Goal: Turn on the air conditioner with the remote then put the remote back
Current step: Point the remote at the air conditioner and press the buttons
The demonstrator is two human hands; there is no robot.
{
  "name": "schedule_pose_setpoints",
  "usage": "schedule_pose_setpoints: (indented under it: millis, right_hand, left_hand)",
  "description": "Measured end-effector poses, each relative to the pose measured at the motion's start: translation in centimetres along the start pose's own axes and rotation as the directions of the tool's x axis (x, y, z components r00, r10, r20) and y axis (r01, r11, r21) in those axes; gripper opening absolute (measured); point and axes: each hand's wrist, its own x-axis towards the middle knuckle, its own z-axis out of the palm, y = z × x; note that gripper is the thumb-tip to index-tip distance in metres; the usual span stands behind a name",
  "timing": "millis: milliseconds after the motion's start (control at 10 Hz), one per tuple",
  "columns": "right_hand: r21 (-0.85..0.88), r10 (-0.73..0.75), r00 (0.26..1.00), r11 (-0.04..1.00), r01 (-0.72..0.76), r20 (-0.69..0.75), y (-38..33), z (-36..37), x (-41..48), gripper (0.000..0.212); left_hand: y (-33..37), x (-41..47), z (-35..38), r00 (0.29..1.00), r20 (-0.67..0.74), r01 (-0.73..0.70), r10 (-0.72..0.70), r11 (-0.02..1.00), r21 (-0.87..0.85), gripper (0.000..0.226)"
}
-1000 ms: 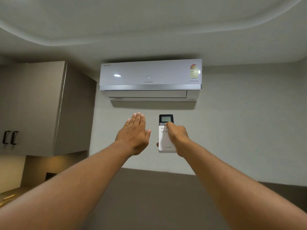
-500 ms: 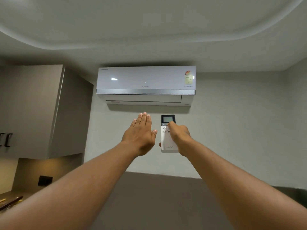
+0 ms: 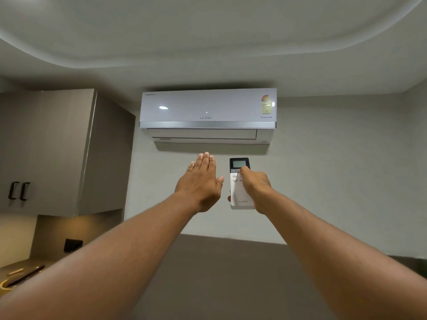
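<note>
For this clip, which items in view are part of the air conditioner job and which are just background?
Part of the job: remote, held in the right hand; air conditioner on the wall; left hand, open and flat.

Background: wall cabinet; dark wall socket; items on the counter.

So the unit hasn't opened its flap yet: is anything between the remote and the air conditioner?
Nothing visible does. The remote, in the right hand, points up at the air conditioner across bare wall. The open left hand is beside it, not in front.
</note>
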Motion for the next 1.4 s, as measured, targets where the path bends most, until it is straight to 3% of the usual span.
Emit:
schedule_pose_setpoints:
  millis: [300,800,1400]
  right_hand:
    - [0.021,0.024,1.0,1.0,-0.024,0.014,0.0,0.0,-0.3,0.038]
    - [0.025,0.032,0.999,0.999,-0.032,0.024,-0.4,0.1,-1.3,0.023]
    - [0.022,0.017,0.999,1.0,-0.018,0.038,-0.4,-0.3,-1.2,0.031]
  left_hand:
    - [0.0,-0.3,0.4,1.0,0.009,0.002,-0.002,1.0,0.015,0.067]
    - [-0.6,-1.0,-0.1,1.0,0.017,0.012,-0.012,1.0,0.021,0.067]
    - [-0.3,-1.1,-0.2,1.0,0.013,0.009,-0.009,1.0,0.016,0.066]
